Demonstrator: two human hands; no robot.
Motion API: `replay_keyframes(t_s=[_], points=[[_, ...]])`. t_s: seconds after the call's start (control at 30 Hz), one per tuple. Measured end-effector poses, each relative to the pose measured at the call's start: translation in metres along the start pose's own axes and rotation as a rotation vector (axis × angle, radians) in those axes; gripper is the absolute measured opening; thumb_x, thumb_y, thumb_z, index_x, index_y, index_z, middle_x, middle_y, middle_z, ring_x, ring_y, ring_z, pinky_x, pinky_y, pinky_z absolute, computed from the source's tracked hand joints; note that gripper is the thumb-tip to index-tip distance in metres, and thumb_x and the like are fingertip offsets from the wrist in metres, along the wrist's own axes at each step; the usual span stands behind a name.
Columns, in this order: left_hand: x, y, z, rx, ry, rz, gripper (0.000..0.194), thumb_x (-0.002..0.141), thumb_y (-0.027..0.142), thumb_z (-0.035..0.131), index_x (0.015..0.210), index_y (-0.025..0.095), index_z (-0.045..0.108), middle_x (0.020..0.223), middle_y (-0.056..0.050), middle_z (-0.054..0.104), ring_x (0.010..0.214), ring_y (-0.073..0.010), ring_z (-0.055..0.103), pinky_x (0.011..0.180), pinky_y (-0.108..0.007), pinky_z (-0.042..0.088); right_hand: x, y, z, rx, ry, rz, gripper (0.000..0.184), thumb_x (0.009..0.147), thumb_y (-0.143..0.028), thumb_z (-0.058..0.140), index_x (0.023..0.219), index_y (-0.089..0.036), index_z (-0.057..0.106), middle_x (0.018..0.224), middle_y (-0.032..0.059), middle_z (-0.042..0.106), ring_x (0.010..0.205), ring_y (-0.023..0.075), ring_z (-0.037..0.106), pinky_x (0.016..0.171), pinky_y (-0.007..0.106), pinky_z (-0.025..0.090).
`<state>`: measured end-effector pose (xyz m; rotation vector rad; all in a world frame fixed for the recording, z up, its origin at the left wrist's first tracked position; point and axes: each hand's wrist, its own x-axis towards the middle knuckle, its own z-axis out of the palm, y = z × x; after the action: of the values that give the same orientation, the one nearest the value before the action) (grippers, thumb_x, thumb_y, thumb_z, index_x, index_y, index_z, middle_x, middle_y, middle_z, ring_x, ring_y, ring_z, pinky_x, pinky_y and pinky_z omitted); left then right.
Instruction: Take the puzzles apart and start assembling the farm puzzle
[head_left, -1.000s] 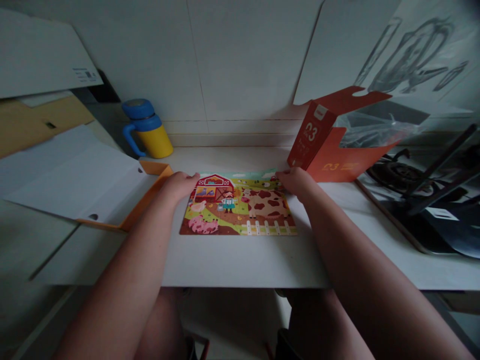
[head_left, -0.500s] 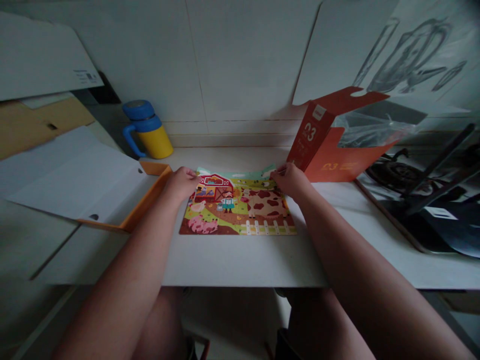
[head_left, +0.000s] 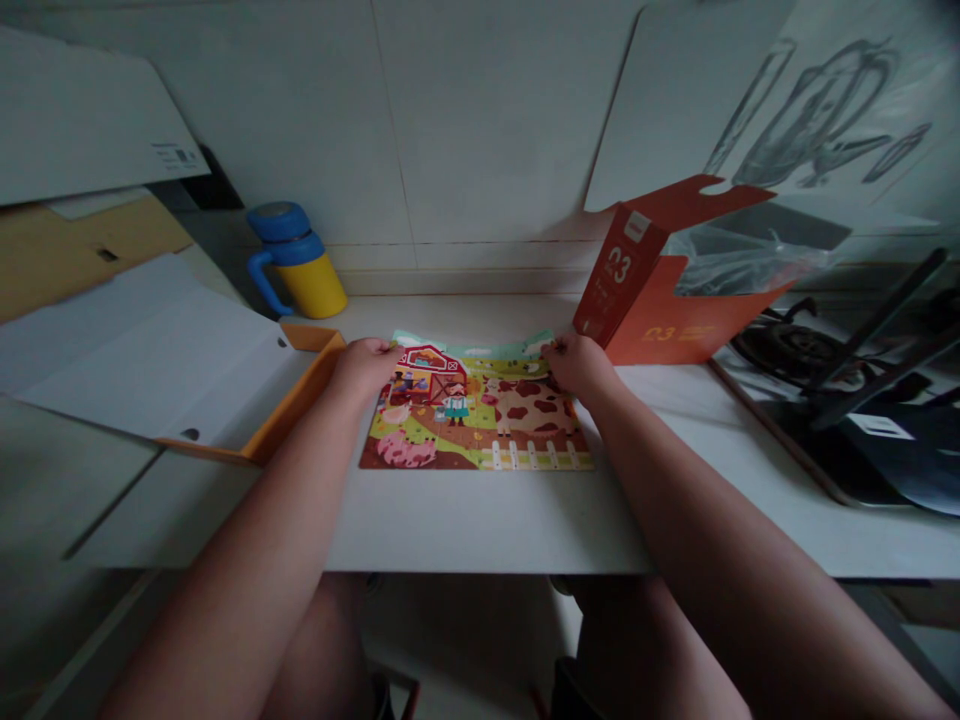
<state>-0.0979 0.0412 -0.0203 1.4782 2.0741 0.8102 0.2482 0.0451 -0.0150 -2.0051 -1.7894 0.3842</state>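
Note:
A farm-scene jigsaw puzzle point(head_left: 465, 435) with a red barn, a farmer, a spotted cow and pink pigs lies on the white countertop in front of me. My left hand point(head_left: 369, 362) pinches its far left corner, fingers closed on the edge. At the far right corner my right hand point(head_left: 576, 362) grips the edge in the same way. The far strip of the puzzle looks bent upward between the hands, while its near edge rests flat. My fingertips are partly hidden.
An open orange box point(head_left: 690, 330) with clear plastic inside stands at the back right, beside a gas stove point(head_left: 847, 400). To the left are an open white-and-orange box point(head_left: 255, 395) and a blue-and-yellow flask point(head_left: 311, 275). The counter's front edge point(head_left: 487, 572) is near my legs.
Both hands keep hold of the far corners and have shifted only slightly, with the fingers curled a little further down at the edge. The puzzle stays in place.

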Motion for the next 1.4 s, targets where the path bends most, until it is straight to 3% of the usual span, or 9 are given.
replay_keyframes(t_s=[0.23, 0.47, 0.67, 0.77, 0.9, 1.03, 1.2, 1.4], points=[[-0.009, 0.012, -0.004, -0.465, -0.024, -0.135, 0.014, 0.078, 0.033, 0.078, 0.08, 0.021, 0.07, 0.074, -0.002, 0.075, 0.068, -0.0197, 0.069, 0.061, -0.027, 0.05, 0.004, 0.006, 0.003, 0.022, 0.021, 0.012, 0.032, 0.099, -0.038, 0.057, 0.1, -0.015, 0.08, 0.092, 0.0139, 0.079, 0.075, 0.0209, 0.068, 0.063, 0.028, 0.039], [-0.008, 0.011, -0.002, -0.555, -0.011, -0.109, 0.017, 0.075, 0.033, 0.08, 0.076, 0.019, 0.07, 0.068, -0.002, 0.072, 0.059, -0.0182, 0.064, 0.056, -0.027, 0.047, 0.003, 0.003, 0.0, 0.09, 0.065, -0.008, 0.028, 0.098, -0.036, 0.059, 0.095, -0.016, 0.078, 0.085, 0.0133, 0.077, 0.073, 0.0213, 0.067, 0.064, 0.03, 0.039], [-0.005, 0.013, -0.007, -0.674, 0.037, 0.095, 0.028, 0.078, 0.045, 0.081, 0.085, 0.019, 0.072, 0.079, -0.001, 0.073, 0.06, -0.0122, 0.06, 0.052, -0.022, 0.04, 0.003, 0.002, -0.003, 0.538, 0.089, -0.081, 0.03, 0.098, -0.046, 0.059, 0.089, -0.02, 0.068, 0.062, 0.001, 0.062, 0.05, 0.0141, 0.052, 0.049, 0.026, 0.035], [-0.008, 0.019, -0.011, -0.788, 0.025, 0.127, 0.032, 0.077, 0.046, 0.083, 0.086, 0.019, 0.07, 0.08, -0.001, 0.071, 0.061, -0.0102, 0.059, 0.05, -0.02, 0.038, 0.0, -0.002, -0.005, 0.725, 0.083, -0.122, 0.032, 0.095, -0.052, 0.064, 0.084, -0.021, 0.061, 0.059, -0.0031, 0.054, 0.046, 0.0111, 0.047, 0.044, 0.024, 0.03], [-0.016, 0.027, -0.013, -0.863, -0.033, 0.144, 0.033, 0.074, 0.043, 0.086, 0.086, 0.018, 0.07, 0.079, -0.001, 0.069, 0.061, -0.0099, 0.058, 0.049, -0.02, 0.038, -0.007, -0.012, -0.008, 0.942, 0.015, -0.071, 0.038, 0.091, -0.058, 0.071, 0.085, -0.023, 0.058, 0.057, -0.0066, 0.047, 0.042, 0.0086, 0.041, 0.038, 0.021, 0.028], [-0.021, 0.03, -0.011, -0.842, -0.059, 0.147, 0.034, 0.072, 0.044, 0.087, 0.088, 0.018, 0.072, 0.083, -0.002, 0.071, 0.064, -0.0099, 0.058, 0.05, -0.019, 0.04, -0.012, -0.019, -0.01, 1.197, -0.08, -0.06, 0.042, 0.084, -0.058, 0.081, 0.086, -0.023, 0.057, 0.06, -0.008, 0.046, 0.042, 0.0066, 0.038, 0.038, 0.019, 0.031], [-0.021, 0.03, -0.011, -0.849, -0.053, 0.133, 0.034, 0.072, 0.043, 0.087, 0.086, 0.017, 0.071, 0.082, -0.002, 0.07, 0.064, -0.0101, 0.059, 0.049, -0.02, 0.04, -0.014, -0.025, -0.017, 1.503, -0.186, -0.07, 0.039, 0.081, -0.046, 0.086, 0.084, -0.022, 0.055, 0.065, -0.0079, 0.047, 0.047, 0.0049, 0.038, 0.041, 0.016, 0.032], [-0.029, 0.036, -0.012, -0.936, -0.141, 0.162, 0.038, 0.07, 0.042, 0.091, 0.091, 0.017, 0.07, 0.084, -0.001, 0.069, 0.064, -0.0101, 0.06, 0.052, -0.02, 0.045, -0.02, -0.029, -0.026, 1.588, -0.306, -0.113, 0.034, 0.083, -0.04, 0.086, 0.087, -0.022, 0.057, 0.068, -0.0065, 0.053, 0.049, 0.0047, 0.04, 0.041, 0.015, 0.035]])
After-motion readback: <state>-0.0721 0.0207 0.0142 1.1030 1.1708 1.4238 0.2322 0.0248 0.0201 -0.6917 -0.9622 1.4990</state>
